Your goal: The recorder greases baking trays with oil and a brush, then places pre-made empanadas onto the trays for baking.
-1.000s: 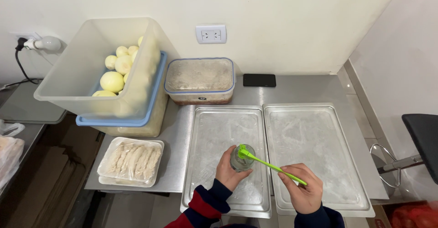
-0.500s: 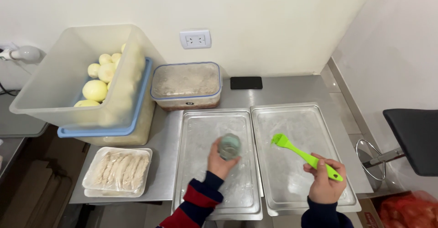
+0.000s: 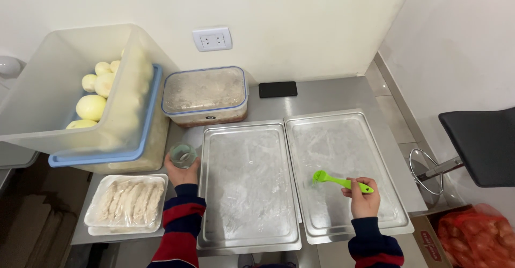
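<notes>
Holding a small clear glass [image 3: 183,155] from below, the left hand [image 3: 181,174] sits at the left edge of the left steel tray [image 3: 248,230], fingers wrapped round the base of the glass. Glass is upright, over the bare steel counter [image 3: 327,97] just left of that tray and just in front of the lidded rectangular tub [image 3: 205,95]. Contents of the glass cannot be told.

Right hand [image 3: 363,199] is clenched on the handle end of a bright green brush [image 3: 341,181]. Brush lies roughly level, head pointing left, over the lower middle of the right steel tray [image 3: 348,139]. Whether the head touches the tray surface cannot be told.

Both trays lie side by side, long edges touching or nearly so; both surfaces show a smeared, streaky film.

Surroundings: a large translucent bin [image 3: 59,101] with pale round dough balls [image 3: 91,107] stands tilted at far left on a blue-rimmed container [image 3: 140,142]. A wrapped white tray of pale strips [image 3: 127,202] lies in front of it, near the left sleeve. A dark phone [image 3: 278,89] lies by the wall, below a white socket [image 3: 212,39]. Black stool [image 3: 480,144] at right; orange net sack [image 3: 475,236] at the lower right corner.
</notes>
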